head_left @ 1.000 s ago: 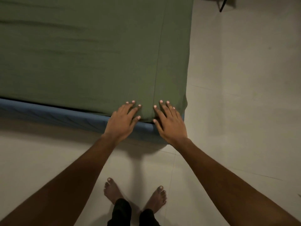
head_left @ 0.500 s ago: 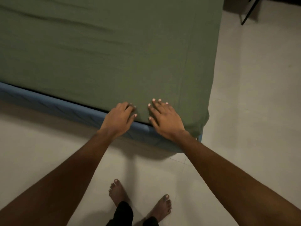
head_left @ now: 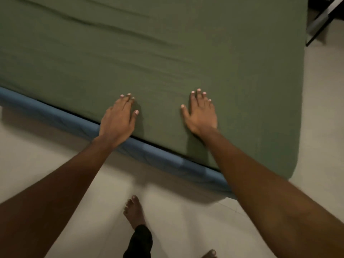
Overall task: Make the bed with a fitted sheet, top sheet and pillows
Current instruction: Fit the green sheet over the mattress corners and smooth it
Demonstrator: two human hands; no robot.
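The step in hand is judged to be the smoothing of the green sheet (head_left: 149, 53) over the mattress; whether it is the fitted sheet or the top sheet cannot be told for certain, though it is drawn snugly round the near right corner (head_left: 279, 164) in the manner of a fitted one; it is laid across the whole visible top of the bed, with the blue mattress edge (head_left: 55, 116) left showing along the near side. The left hand (head_left: 117, 123) is laid palm down at the near edge, fingers held close together and the thumb a little apart, nothing being gripped; the right hand (head_left: 201, 112) is laid flat further onto the sheet, fingers slightly fanned and the thumb out to the side, likewise empty. Several long creases (head_left: 111, 28) are seen running across the far part of the cloth, so the next move is judged to call for flat outward strokes towards them, and then for the near edge to be tucked down over the blue border. By count: one sheet, two hands, two bare feet (head_left: 135, 213) on the pale tiled floor (head_left: 37, 164), one dark frame leg (head_left: 322, 21) at the far right; no pillows and no second sheet are in view.
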